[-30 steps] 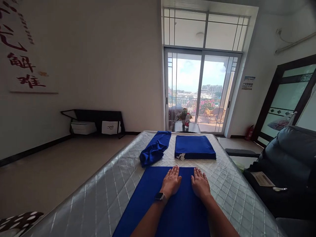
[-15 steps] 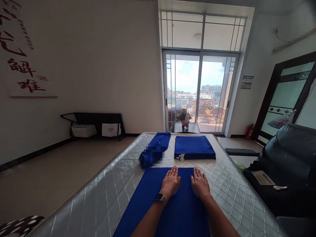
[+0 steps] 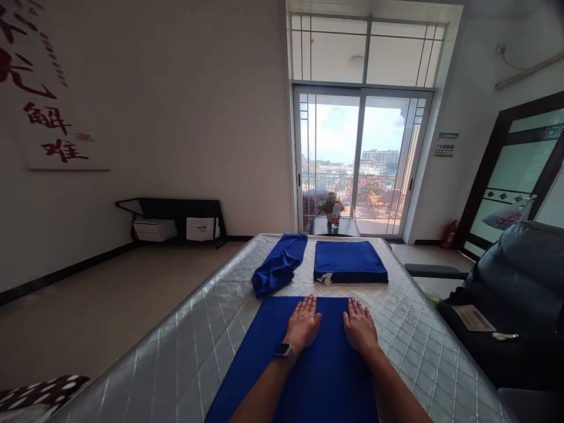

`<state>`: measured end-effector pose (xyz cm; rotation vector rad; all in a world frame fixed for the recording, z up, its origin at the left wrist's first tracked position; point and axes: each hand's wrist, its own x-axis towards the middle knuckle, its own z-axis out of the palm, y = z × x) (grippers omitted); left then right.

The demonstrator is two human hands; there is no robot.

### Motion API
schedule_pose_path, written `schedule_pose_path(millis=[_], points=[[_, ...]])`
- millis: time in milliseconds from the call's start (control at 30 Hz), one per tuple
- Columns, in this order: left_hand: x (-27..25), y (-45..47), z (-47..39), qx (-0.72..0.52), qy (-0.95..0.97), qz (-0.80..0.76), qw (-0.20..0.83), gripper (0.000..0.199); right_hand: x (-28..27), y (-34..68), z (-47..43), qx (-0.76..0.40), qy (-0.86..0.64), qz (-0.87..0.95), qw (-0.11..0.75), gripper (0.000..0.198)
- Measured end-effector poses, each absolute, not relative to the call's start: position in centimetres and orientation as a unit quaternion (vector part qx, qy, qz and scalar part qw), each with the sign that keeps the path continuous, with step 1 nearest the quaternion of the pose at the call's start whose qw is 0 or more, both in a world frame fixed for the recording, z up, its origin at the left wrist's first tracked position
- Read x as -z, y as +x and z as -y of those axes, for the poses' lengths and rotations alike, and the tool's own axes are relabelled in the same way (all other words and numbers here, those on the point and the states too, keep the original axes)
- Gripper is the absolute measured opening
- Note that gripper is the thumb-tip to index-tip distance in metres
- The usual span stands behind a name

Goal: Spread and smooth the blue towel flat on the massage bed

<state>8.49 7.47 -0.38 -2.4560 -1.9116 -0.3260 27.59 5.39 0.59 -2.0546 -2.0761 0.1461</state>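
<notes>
A flat blue cloth [image 3: 331, 376] is spread on the table in front of me, its near end running out of the picture. My left hand [image 3: 304, 323] lies palm down near its far edge, fingers stretched out, a watch on the wrist. Level with it, my right hand [image 3: 359, 324] rests flat by the cloth's far right corner, fingers also straight. Beyond them sits a neat stack of folded blue cloths [image 3: 350, 258] with a white tag at its front corner. Left of the stack lies a crumpled blue cloth [image 3: 277, 270].
A quilted silver cover [image 3: 176, 358] drapes the table. Right of it stands a dark armchair [image 3: 515, 282] with a card and a small white object on the seat. Behind the far edge, a small table holds a bottle [image 3: 336, 215] and a plant [image 3: 330, 202].
The view has shifted slightly, so the room sits a little further right. My right hand lies slightly further right on the cloth; the left hand keeps nearly the same place.
</notes>
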Motion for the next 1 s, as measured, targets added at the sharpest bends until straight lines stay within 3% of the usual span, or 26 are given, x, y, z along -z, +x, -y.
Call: schedule_pose_path(millis=[1000], points=[[1.8,4.7,-8.6,0.105,-0.779,0.618,0.027,0.06,-0.8,27.6,-5.3,-0.056,-0.7,0.706,0.096,0.064]])
